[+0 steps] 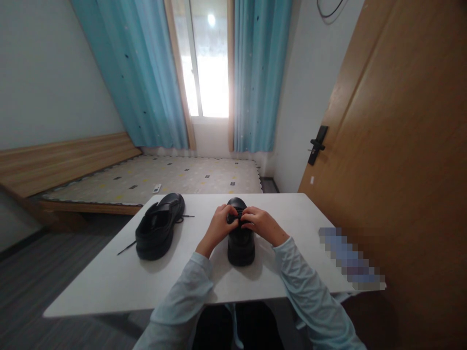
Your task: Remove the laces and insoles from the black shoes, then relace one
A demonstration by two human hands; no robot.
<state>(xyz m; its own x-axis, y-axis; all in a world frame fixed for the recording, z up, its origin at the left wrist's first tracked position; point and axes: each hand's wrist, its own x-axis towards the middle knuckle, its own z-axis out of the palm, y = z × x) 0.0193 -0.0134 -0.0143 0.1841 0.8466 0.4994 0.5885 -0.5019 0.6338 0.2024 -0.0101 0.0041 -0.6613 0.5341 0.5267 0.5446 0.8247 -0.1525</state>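
A black lace-up shoe (pixel 241 248) stands upright on the white table in front of me, its toe pointing away and its heel towards me. My left hand (pixel 221 222) is closed on the left side of its lacing, with thumb and fingers bent inwards. From the other side my right hand (pixel 263 224) has its curled fingers on the same lacing. The fingertips of both hands nearly meet and cover the laces, so the lace ends are hidden. To the left stands a second black shoe (pixel 155 243), untouched, with loose lace ends sticking out on both sides.
Both shoes rest on a white table (pixel 98 287). A blurred bluish item (pixel 348 257) lies along its right edge, beside a wooden door (pixel 408 146). Beyond the table is a bed (pixel 189 172) with a white remote (pixel 156 188) on it, below a curtained window.
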